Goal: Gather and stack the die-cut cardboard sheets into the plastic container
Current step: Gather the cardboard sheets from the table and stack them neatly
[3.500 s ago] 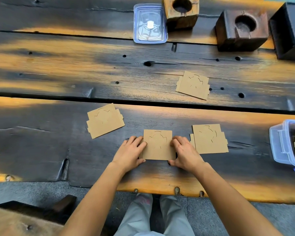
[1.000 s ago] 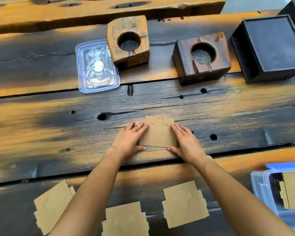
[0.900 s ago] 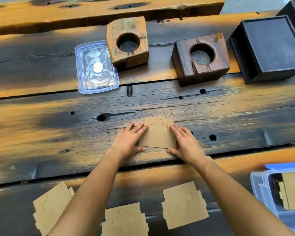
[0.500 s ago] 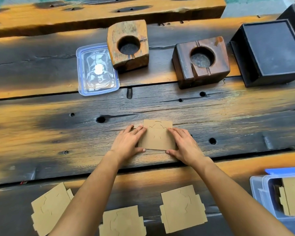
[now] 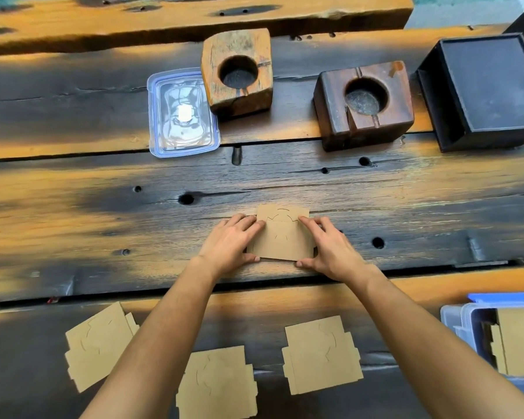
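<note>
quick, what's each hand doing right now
Left hand: fingers pinching the left edge of the cardboard stack.
Right hand: fingers pinching the stack's right edge.

Rustic workshop: charred plank table (image 5: 73, 207), carved wooden blocks (image 5: 238, 71).

— What's the surface here?
— A dark, weathered wooden plank table (image 5: 73, 207) with orange-worn patches, bolt holes and gaps between boards.
— Anything standing at the far side?
— A light wooden block with a round hollow (image 5: 238, 72), a darker brown one (image 5: 364, 104), and a black square box (image 5: 490, 89).
</note>
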`<action>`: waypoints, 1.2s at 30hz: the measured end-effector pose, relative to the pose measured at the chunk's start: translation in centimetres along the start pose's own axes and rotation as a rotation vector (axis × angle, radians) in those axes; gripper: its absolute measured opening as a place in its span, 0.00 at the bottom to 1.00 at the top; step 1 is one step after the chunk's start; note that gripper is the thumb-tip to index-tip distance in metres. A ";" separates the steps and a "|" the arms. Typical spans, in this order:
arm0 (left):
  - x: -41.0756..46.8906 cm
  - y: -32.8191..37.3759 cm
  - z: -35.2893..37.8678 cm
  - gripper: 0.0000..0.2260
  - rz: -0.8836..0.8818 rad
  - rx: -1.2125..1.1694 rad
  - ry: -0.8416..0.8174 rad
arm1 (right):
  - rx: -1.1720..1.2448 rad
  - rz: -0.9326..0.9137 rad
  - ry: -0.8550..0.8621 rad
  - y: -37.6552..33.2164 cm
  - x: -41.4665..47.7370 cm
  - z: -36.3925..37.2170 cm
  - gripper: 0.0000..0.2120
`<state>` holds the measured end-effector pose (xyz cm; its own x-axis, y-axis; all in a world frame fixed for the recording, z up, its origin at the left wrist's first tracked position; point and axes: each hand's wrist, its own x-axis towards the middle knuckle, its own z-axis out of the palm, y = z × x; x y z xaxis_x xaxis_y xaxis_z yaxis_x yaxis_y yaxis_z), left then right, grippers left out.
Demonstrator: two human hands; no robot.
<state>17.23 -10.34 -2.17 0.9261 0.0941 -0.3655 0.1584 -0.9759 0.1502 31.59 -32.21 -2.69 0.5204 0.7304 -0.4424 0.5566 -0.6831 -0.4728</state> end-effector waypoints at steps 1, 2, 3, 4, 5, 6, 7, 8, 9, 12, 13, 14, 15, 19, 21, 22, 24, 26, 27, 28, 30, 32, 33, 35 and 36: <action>-0.4 0.1 0.0 0.38 -0.004 -0.001 0.001 | 0.001 -0.005 0.003 -0.1 -0.2 0.1 0.51; -1.0 0.1 0.0 0.38 -0.011 -0.005 0.003 | -0.003 -0.017 0.005 -0.4 -0.5 0.2 0.51; -1.5 0.2 0.1 0.37 -0.017 -0.006 0.004 | -0.007 -0.029 0.006 -0.6 -0.7 0.3 0.51; -2.0 0.2 0.2 0.37 -0.019 -0.004 0.007 | -0.009 -0.041 0.005 -0.7 -0.9 0.4 0.51; -2.7 0.2 0.2 0.37 -0.024 -0.002 0.012 | -0.012 -0.053 0.002 -1.1 -1.1 0.5 0.51; -3.2 0.2 0.3 0.36 -0.030 -0.004 0.017 | -0.017 -0.063 0.000 -1.4 -1.3 0.7 0.51; -4.0 0.2 0.4 0.36 -0.040 -0.007 0.024 | -0.029 -0.076 -0.002 -1.9 -1.7 0.8 0.51; -4.6 0.2 0.5 0.36 -0.049 -0.010 0.026 | -0.035 -0.086 -0.003 -2.3 -1.9 0.9 0.51; -5.1 0.2 0.5 0.36 -0.058 -0.015 0.028 | -0.035 -0.098 -0.003 -2.6 -2.2 1.0 0.51; -7.3 0.3 0.9 0.35 -0.082 -0.022 0.035 | -0.024 -0.130 -0.012 -3.8 -3.2 1.6 0.50; -8.0 0.3 1.0 0.35 -0.088 -0.024 0.038 | -0.025 -0.138 -0.011 -4.2 -3.5 1.7 0.49; -8.6 0.2 1.2 0.35 -0.094 -0.029 0.038 | -0.029 -0.146 -0.011 -4.6 -3.7 1.9 0.49; -9.3 0.2 1.3 0.35 -0.100 -0.036 0.036 | -0.035 -0.152 -0.016 -5.0 -4.0 2.1 0.49; -11.6 0.0 1.7 0.35 -0.116 -0.040 0.038 | -0.061 -0.164 -0.037 -6.4 -5.0 3.2 0.49; -13.0 0.0 2.1 0.36 -0.134 -0.039 0.041 | -0.067 -0.177 -0.040 -7.2 -5.6 4.0 0.49; -13.8 0.0 2.3 0.36 -0.145 -0.044 0.041 | -0.076 -0.181 -0.042 -7.6 -5.9 4.4 0.49; -15.0 -0.1 2.8 0.36 -0.158 -0.049 0.045 | -0.097 -0.185 -0.040 -8.3 -6.3 5.0 0.49; -16.2 -0.2 3.3 0.36 -0.171 -0.057 0.051 | -0.114 -0.182 -0.043 -8.9 -6.7 5.8 0.49; -16.9 -0.2 3.6 0.36 -0.176 -0.065 0.050 | -0.118 -0.184 -0.047 -9.4 -7.1 6.2 0.49; -17.4 -0.3 3.8 0.36 -0.180 -0.072 0.049 | -0.115 -0.186 -0.048 -9.6 -7.3 6.5 0.49; -18.4 -0.3 4.2 0.36 -0.186 -0.082 0.050 | -0.113 -0.195 -0.049 -10.1 -7.9 7.2 0.49; -19.5 -0.4 4.6 0.36 -0.191 -0.089 0.042 | -0.125 -0.207 -0.052 -10.6 -8.5 7.8 0.49; -20.0 -0.4 4.9 0.36 -0.193 -0.094 0.036 | -0.133 -0.210 -0.052 -10.8 -8.9 8.1 0.49; -20.9 -0.4 5.3 0.36 -0.191 -0.100 0.022 | -0.142 -0.208 -0.053 -11.3 -9.6 8.8 0.49; -21.4 -0.4 5.4 0.36 -0.190 -0.103 0.017 | -0.142 -0.206 -0.054 -11.5 -9.9 9.1 0.49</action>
<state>-4.48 -13.03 0.60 0.8816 0.2785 -0.3811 0.3641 -0.9151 0.1735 14.15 -31.61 0.17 0.3533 0.8503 -0.3902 0.7348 -0.5103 -0.4468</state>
